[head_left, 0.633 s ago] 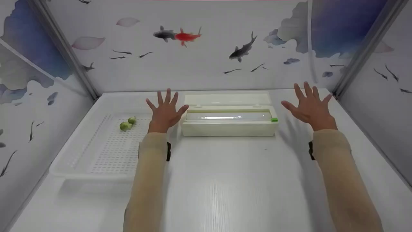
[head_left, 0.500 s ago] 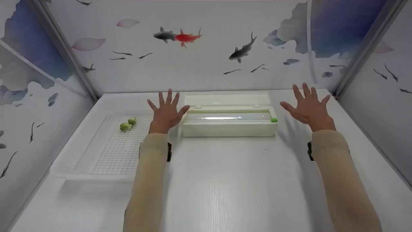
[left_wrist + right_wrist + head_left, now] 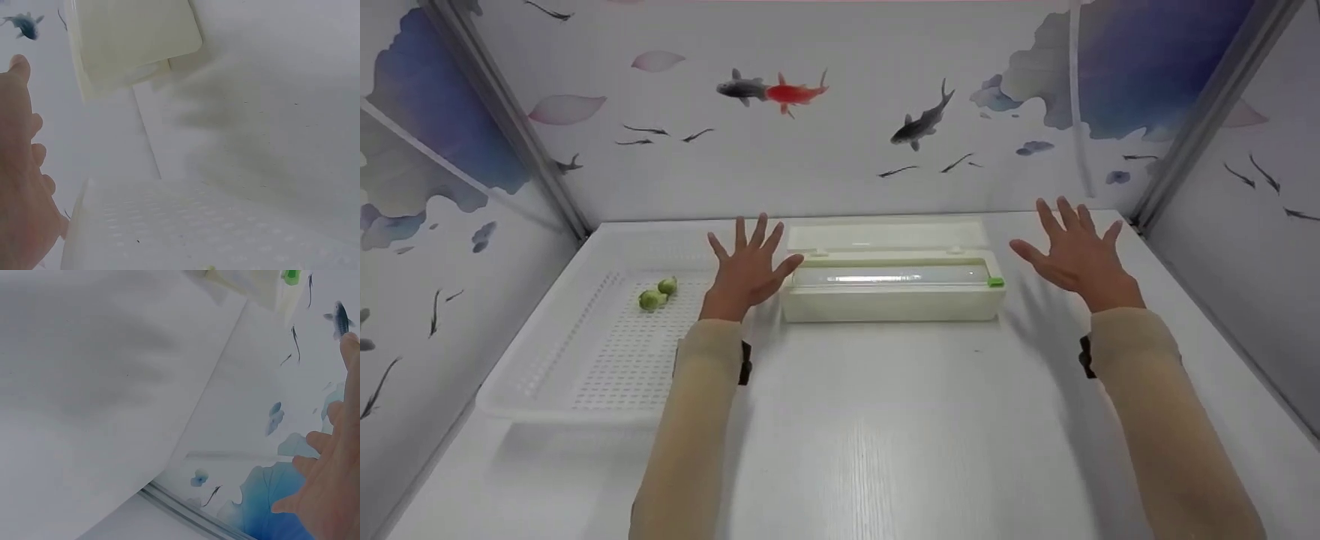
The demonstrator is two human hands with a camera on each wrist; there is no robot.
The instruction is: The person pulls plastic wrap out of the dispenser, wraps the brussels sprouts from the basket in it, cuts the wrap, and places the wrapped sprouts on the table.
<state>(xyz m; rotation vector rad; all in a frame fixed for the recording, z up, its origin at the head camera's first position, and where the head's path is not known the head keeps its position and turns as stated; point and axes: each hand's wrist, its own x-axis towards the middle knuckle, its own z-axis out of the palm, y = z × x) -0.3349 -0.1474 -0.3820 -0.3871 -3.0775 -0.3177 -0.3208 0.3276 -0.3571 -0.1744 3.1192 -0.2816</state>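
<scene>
My left hand is held in the air with its fingers spread, between the white basket and the cream box in the head view. Its thumb overlaps the box's left end there, while the left wrist view shows the hand apart from the box. On the other side, my right hand is raised with fingers spread, to the right of the box, holding nothing. The long cream box has its lid folded back and a shiny roll of clear film inside. A small green piece sits at its right front corner.
At the left stands a white perforated basket with a few small green round vegetables in it. Printed panels with fish enclose the white table at the back and both sides.
Both hands appear slightly lower in the head view, as does the whole scene, so the head camera has tilted a little. The left forearm has swung slightly left; the fingers stay spread.
</scene>
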